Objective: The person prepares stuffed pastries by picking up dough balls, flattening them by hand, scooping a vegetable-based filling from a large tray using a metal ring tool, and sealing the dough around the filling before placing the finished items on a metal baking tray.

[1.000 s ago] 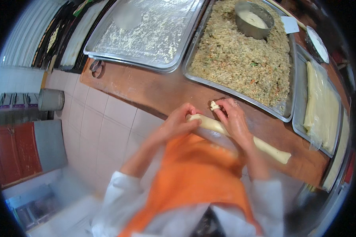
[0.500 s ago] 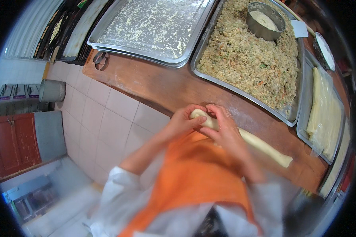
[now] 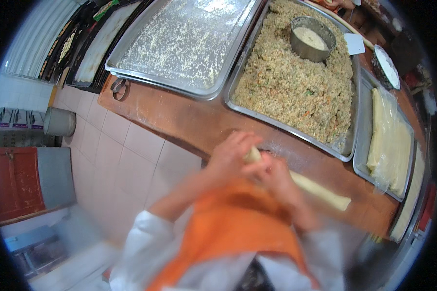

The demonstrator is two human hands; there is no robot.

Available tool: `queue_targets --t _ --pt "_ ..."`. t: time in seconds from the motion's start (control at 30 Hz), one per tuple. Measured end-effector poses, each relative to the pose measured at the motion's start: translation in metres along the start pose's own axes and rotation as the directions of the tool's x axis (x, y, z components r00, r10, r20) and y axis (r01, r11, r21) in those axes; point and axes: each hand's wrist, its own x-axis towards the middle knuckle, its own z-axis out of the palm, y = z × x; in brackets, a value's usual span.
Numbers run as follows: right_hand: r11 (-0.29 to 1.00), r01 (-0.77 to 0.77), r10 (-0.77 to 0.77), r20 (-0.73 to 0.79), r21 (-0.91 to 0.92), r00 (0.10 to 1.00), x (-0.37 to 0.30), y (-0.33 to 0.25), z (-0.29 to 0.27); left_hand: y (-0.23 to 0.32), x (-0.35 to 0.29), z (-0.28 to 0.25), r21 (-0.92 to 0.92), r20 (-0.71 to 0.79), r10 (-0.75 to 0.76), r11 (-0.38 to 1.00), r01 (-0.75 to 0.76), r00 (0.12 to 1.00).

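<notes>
Both hands have moved since half a second ago: the left hand (image 3: 234, 153) has turned its back more upward and now covers the end of the dough roll (image 3: 320, 190), while the right hand (image 3: 276, 173) has come a little lower in the frame. This roll lies on the wooden desk (image 3: 179, 116), from the centre of the frame toward the lower right, and a short piece of it shows between the hands. The left fingers are bent around its end, nearly closed. The right fingers are curled close to the left thumb, but they are blurred, so I cannot tell how far open they are or whether they hold dough. Just below the hands is an orange apron (image 3: 243, 233).

At the upper right of centre, a metal tray (image 3: 289, 127) is filled with a crumbly mixture (image 3: 286, 92), in which a round metal container (image 3: 310, 52) stands. Farther right, another tray holds pale dough sheets (image 3: 400, 155) under clear plastic. At the upper left, a flat tray (image 3: 179, 43) carries scattered crumbs, and near its corner are metal rings (image 3: 119, 89).
</notes>
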Motion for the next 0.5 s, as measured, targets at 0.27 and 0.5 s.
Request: queue_targets --t 0.27,0.5 --pt "0.951 0.049 -0.145 -0.301 -0.305 0.943 0.000 0.031 0.015 0.000 -0.001 0.051 -0.143 -0.254 -0.130 0.985 0.095 0.958" --pt "0.805 0.327 -0.433 -0.114 -0.495 0.894 -0.013 0.000 -0.008 -0.044 0.007 0.017 0.396 -0.090 -0.127 0.905 0.152 0.988"
